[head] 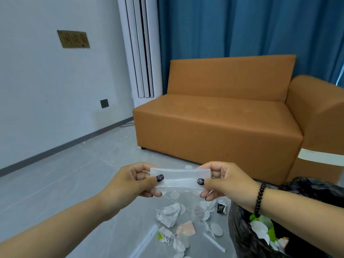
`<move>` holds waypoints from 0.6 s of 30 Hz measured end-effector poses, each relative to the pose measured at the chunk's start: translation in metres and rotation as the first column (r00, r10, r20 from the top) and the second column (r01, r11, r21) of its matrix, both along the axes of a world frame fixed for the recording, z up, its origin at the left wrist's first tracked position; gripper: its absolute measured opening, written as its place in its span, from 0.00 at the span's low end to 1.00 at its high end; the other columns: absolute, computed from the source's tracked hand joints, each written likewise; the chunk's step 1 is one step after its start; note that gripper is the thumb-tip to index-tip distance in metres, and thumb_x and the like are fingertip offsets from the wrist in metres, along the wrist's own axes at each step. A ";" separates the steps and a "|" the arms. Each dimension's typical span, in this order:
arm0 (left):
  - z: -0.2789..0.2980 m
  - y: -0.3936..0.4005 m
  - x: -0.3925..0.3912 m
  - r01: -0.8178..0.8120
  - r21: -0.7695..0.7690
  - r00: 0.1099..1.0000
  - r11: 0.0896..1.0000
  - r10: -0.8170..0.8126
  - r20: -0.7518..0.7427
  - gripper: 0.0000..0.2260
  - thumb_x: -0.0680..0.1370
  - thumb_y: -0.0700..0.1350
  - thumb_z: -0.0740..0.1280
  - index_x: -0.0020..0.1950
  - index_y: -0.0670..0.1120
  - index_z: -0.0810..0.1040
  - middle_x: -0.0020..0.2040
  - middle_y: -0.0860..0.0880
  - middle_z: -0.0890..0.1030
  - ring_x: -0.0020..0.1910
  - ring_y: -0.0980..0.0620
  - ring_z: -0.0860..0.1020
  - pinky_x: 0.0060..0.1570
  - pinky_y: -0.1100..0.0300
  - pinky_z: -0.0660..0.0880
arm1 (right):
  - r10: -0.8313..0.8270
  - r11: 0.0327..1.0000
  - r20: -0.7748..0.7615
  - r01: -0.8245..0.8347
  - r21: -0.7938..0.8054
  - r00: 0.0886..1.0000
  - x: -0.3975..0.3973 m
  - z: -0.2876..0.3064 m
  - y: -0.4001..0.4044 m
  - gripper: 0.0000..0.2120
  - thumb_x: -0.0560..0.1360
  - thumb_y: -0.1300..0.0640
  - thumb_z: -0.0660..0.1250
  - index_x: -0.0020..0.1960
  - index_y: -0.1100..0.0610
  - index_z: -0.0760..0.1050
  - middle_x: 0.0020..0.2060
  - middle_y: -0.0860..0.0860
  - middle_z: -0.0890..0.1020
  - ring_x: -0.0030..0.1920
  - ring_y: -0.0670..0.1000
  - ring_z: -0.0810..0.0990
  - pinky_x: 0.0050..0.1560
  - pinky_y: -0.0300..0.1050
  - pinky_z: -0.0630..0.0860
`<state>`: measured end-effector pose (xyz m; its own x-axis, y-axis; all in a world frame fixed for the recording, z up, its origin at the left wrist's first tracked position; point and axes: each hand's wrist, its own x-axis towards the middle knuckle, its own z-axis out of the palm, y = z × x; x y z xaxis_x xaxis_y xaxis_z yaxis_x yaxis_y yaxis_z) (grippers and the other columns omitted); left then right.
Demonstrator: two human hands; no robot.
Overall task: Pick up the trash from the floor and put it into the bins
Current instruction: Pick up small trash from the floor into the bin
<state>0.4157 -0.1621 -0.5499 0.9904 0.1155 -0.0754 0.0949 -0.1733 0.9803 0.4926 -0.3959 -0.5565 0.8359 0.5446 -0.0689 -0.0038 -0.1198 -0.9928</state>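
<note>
A flat, translucent plastic strip [180, 180], milky and slightly glossy with lengthwise creases, is stretched level between both hands. The left hand [134, 180] pinches its left end, thumb on the near face and fingers curled behind; the right hand [226, 181] pinches the right end the same way. Both thumbs carry dark, speckled nail polish. The strip spans the gap between the two grips, held up in front of the person, well above the floor. Both forearms reach forward and inward, wrists roughly level, and a black bead bracelet [259, 200] circles the right wrist.

Below the grips, on the grey tiled floor [55, 183], lies scattered litter: crumpled white paper [168, 214], round printed foil seals [202, 212], a pale pink square piece [187, 229], a white straw-like stick [214, 242] and a small black wrapper [221, 207]. Just under the right forearm sits a bin lined with a shiny, wrinkled black bag [242, 231], with white and green scraps inside. Beyond the hands stands a smooth orange-brown sofa [223, 118] before blue curtains [242, 25].
</note>
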 end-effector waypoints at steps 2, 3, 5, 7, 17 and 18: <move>-0.001 0.002 0.000 0.014 -0.008 1.000 1.000 -0.014 -0.002 0.13 0.71 0.42 0.72 0.52 0.37 0.78 0.39 0.39 0.82 0.36 0.47 0.82 0.38 0.62 0.78 | -0.002 1.000 -0.001 0.002 0.006 1.000 0.000 -0.001 -0.001 0.06 0.73 0.69 0.68 0.50 0.63 0.78 0.33 0.54 0.83 0.32 0.52 0.82 0.30 0.40 0.78; -0.002 0.002 0.000 0.023 -0.034 1.000 0.999 -0.024 -0.005 0.13 0.71 0.42 0.72 0.52 0.38 0.79 0.39 0.39 0.82 0.36 0.47 0.83 0.37 0.62 0.78 | -0.007 1.000 -0.011 0.008 0.016 1.000 0.000 -0.001 -0.002 0.06 0.74 0.69 0.67 0.50 0.64 0.78 0.32 0.53 0.82 0.31 0.52 0.82 0.29 0.39 0.78; -0.005 0.002 0.001 0.032 -0.104 0.999 0.994 -0.033 -0.013 0.10 0.72 0.40 0.71 0.51 0.39 0.81 0.41 0.39 0.82 0.36 0.46 0.83 0.36 0.63 0.79 | -0.020 0.998 -0.047 0.023 0.055 0.999 0.001 -0.003 -0.003 0.06 0.74 0.71 0.65 0.49 0.65 0.78 0.29 0.53 0.81 0.28 0.50 0.80 0.27 0.38 0.76; -0.007 0.002 0.002 0.031 -0.159 0.999 0.987 -0.035 -0.028 0.07 0.76 0.35 0.67 0.51 0.41 0.83 0.42 0.39 0.84 0.37 0.47 0.84 0.36 0.63 0.79 | -0.023 0.995 -0.100 0.033 0.097 0.995 0.003 -0.004 -0.004 0.10 0.74 0.75 0.62 0.48 0.66 0.80 0.27 0.53 0.80 0.24 0.49 0.78 0.25 0.37 0.75; -0.010 0.005 0.002 0.081 -0.201 0.995 0.976 -0.091 -0.043 0.11 0.70 0.33 0.63 0.41 0.38 0.86 0.45 0.33 0.83 0.41 0.44 0.85 0.39 0.62 0.80 | 0.017 0.983 -0.296 0.038 0.181 0.955 0.006 -0.007 -0.006 0.20 0.72 0.76 0.49 0.38 0.73 0.81 0.36 0.64 0.81 0.30 0.55 0.77 0.27 0.40 0.75; -0.010 0.006 0.002 0.090 -0.206 0.994 0.974 -0.099 -0.035 0.12 0.65 0.37 0.63 0.41 0.37 0.86 0.45 0.32 0.83 0.42 0.43 0.84 0.40 0.62 0.80 | 0.024 0.984 -0.286 0.028 0.175 0.958 0.005 -0.007 -0.006 0.19 0.72 0.75 0.50 0.39 0.73 0.80 0.37 0.63 0.82 0.31 0.55 0.77 0.27 0.41 0.75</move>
<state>0.4180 -0.1563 -0.5597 0.9912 -0.0011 -0.1327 0.1327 0.0191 0.9910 0.4975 -0.4020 -0.5637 0.7963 0.5679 -0.2084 -0.2901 0.0561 -0.9554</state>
